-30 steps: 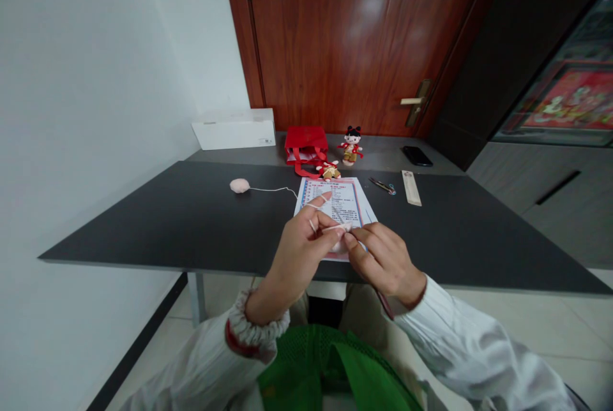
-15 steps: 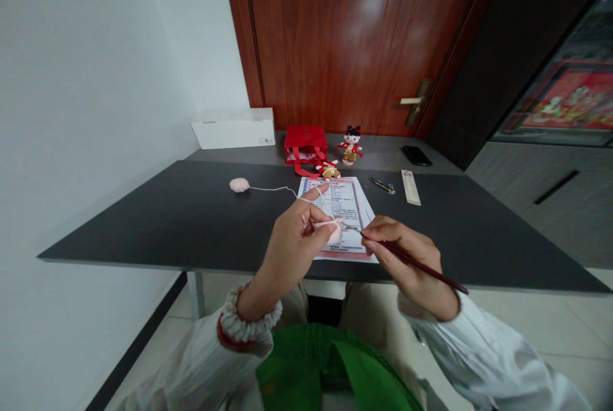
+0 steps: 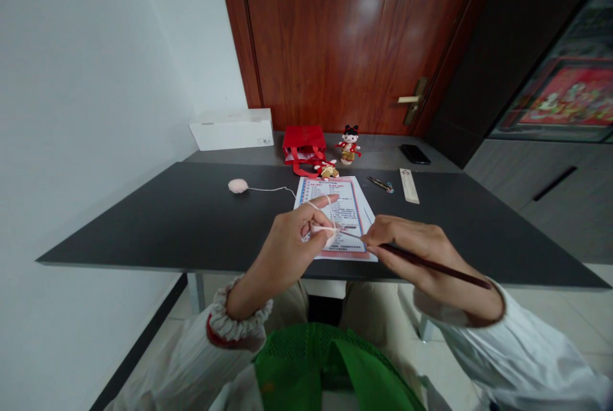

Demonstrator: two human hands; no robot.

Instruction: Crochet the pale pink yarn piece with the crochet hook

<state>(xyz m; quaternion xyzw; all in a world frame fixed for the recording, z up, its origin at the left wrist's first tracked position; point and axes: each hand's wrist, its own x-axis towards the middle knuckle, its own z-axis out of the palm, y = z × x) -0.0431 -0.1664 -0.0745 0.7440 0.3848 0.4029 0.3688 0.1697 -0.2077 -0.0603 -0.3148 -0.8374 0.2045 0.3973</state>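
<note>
Head view: compared with 0.5 s ago, my right hand [image 3: 412, 251] is sitting slightly further right and the crochet hook [image 3: 431, 263] is lying flatter, with its tail reaching further out over my right wrist. A second ago both hands were bunched together and the hook shaft was hidden.

Hook's long axis is running left to right, dipping toward me on the right. Its tip is pointing left, into the pink crochet piece [image 3: 329, 237].

Right hand is pinching the hook near its front end. Left hand [image 3: 292, 248] is closing thumb and fingers on the piece, index finger stretched out with yarn [image 3: 268, 189] looped over it. The piece is sitting at my left fingertips, above the instruction sheet [image 3: 347, 197]. Yarn is trailing back to the yarn ball [image 3: 238, 186] on the table [image 3: 167, 219].
</note>
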